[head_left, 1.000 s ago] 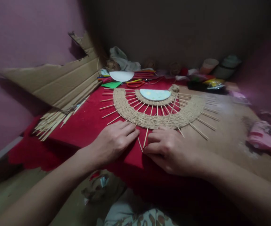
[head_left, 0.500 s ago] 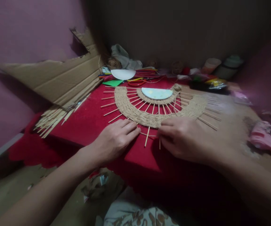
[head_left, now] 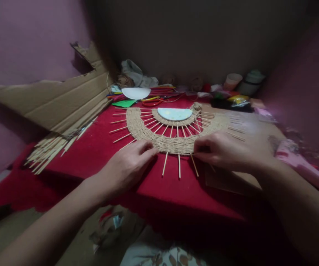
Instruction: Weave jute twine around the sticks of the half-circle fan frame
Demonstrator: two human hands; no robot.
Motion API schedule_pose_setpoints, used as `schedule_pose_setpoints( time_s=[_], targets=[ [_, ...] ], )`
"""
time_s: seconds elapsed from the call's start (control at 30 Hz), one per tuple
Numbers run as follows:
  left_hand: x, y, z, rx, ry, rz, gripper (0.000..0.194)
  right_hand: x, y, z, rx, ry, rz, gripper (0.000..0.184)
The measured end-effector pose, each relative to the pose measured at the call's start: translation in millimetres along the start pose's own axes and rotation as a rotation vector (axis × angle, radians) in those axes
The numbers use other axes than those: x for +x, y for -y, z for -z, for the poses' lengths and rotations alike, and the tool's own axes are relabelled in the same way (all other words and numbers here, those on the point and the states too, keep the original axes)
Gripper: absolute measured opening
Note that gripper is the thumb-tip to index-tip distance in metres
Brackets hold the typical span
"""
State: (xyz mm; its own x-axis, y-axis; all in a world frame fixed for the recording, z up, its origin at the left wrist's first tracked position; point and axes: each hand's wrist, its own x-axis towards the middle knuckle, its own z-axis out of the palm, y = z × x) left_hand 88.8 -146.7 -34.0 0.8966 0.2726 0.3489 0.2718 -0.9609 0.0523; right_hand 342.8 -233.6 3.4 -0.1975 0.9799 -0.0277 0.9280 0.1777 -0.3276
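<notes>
A half-round jute weave (head_left: 148, 135) on thin wooden sticks lies on a red felt cloth (head_left: 98, 151), with a pale blue half-disc (head_left: 175, 113) at its centre. My left hand (head_left: 126, 166) rests flat on the weave's near left edge, fingers stretched out and together. My right hand (head_left: 228, 149) is closed in a pinch at the weave's near right edge, on the jute cord or a stick; I cannot make out which. Three stick ends (head_left: 179, 167) poke out between my hands.
A torn cardboard sheet (head_left: 56, 98) leans at the left, with a heap of loose sticks (head_left: 48, 151) below it. Paper shapes, scissors, twine balls, cups and jars crowd the back edge (head_left: 231, 87). A pink glue gun (head_left: 300, 162) lies at the right.
The weave has turned under my hands, so other sticks now point at me. My right hand has moved right along the rim. The view shifted a little.
</notes>
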Motion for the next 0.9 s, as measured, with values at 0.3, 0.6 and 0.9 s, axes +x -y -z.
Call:
schedule_pose_setpoints(
  time_s=[0.3, 0.6, 0.9],
  targets=[
    [52.1, -6.2, 0.0, -0.240, 0.048, -0.082, 0.019, -11.0, -1.0, 7.6, 0.062, 0.083, 0.044, 0.016],
    [61.9, -9.8, -19.8, -0.270, 0.095, -0.178, 0.024, -25.2, 2.0, 15.2, 0.210, 0.159, 0.157, 0.017],
    [62.9, -8.7, -18.0, -0.257, 0.143, -0.207, 0.028, -27.5, 7.9, 6.4, 0.125, 0.202, 0.208, 0.019]
  ],
)
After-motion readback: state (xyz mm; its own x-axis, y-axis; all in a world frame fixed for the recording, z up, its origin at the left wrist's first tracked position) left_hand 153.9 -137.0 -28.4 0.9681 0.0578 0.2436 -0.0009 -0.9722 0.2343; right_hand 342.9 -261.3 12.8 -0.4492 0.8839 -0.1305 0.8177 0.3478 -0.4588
